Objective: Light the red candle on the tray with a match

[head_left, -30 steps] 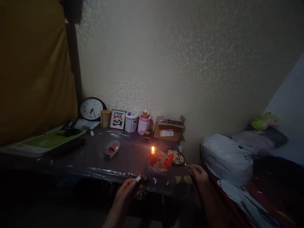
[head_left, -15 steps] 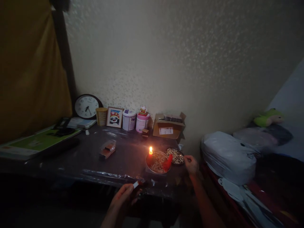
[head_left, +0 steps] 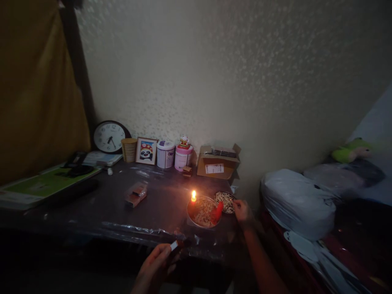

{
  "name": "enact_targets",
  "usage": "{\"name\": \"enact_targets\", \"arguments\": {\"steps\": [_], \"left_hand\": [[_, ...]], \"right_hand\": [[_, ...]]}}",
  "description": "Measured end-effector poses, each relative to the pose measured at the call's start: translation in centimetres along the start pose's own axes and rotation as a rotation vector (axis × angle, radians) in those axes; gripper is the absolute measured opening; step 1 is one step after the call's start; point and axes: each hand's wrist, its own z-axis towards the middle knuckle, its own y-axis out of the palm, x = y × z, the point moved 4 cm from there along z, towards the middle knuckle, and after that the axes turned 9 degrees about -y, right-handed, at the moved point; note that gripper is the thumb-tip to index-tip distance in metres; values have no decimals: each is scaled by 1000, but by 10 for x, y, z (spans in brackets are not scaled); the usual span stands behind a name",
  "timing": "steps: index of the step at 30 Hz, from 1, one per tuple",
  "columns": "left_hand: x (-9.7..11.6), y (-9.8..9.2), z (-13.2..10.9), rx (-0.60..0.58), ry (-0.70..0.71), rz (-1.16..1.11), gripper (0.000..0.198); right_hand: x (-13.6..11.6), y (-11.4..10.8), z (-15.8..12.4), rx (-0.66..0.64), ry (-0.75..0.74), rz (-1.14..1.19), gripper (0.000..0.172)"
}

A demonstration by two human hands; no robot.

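My left hand (head_left: 157, 261) is closed on a matchbox (head_left: 174, 245), its white end poking past the fingers at the table's front edge. At the rim of a small dark dish (head_left: 225, 201) full of matchsticks, my right hand (head_left: 243, 211) pinches what looks like a thin match, mostly hidden by the fingers. Left of that dish stands a round metal tin (head_left: 203, 212) with bits of light material in it. A lit red candle (head_left: 193, 199) burns upright at the tin's left side. A second red candle (head_left: 218, 211), with no flame, leans at its right side.
On the dark plastic-covered table (head_left: 165, 204) lies a clear-wrapped pack of small boxes (head_left: 135, 194). Along the wall stand a clock (head_left: 109, 137), a paper cup (head_left: 129, 150), a picture frame (head_left: 146, 151), two tubs and an open cardboard box (head_left: 217, 163). White bags (head_left: 297, 204) lie at right.
My right hand has shifted slightly left, closer over the dish of matchsticks. My left hand has dropped a little with the matchbox. The view has tilted slightly.
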Motion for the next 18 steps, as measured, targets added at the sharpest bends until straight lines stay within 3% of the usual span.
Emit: {"name": "enact_targets", "arguments": {"steps": [6,11,14,18], "left_hand": [[-1,1,-4,-6,3,42,38],[-3,4,-7,-32,-9,39,39],[-2,6,-12,-39,15,70,38],[3,14,-24,-76,109,205,35]], "right_hand": [[-25,-36,-13,51,-57,32,34],[-76,-67,-54,17,-126,106,34],[-123,-64,-94,-153,-155,266,26],[-176,-45,-149,-269,-255,433,18]]}}
